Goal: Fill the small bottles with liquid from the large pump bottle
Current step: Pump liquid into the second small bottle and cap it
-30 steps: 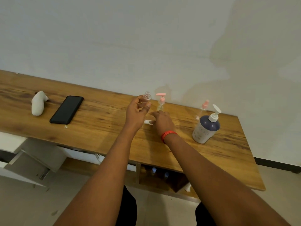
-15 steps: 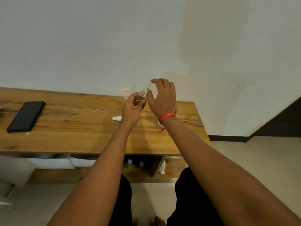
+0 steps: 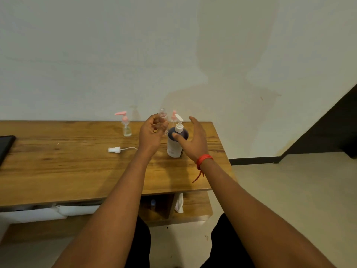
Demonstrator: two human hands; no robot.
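Observation:
My left hand (image 3: 151, 133) grips a small clear bottle (image 3: 163, 115) with no cap, held upright above the wooden table (image 3: 58, 167). Right beside it stands the large pump bottle (image 3: 176, 143), dark purple on top, white below, with a white pump head. My right hand (image 3: 193, 141) is spread just to the right of that bottle, thumb in front of its dark shoulder, fingers straight and holding nothing. A white sprayer cap with its tube (image 3: 116, 149) lies on the table to the left.
A small clear bottle with a pink pump (image 3: 126, 124) stands near the wall. Another pink pump top (image 3: 174, 115) shows behind the large bottle. A black phone (image 3: 4, 147) lies at the left edge. The table ends just right of my right hand.
The view has swung and the large pump bottle is now uncovered. My right hand has dropped from beside the small bottle to the pump bottle's right side. My left hand still holds the small bottle.

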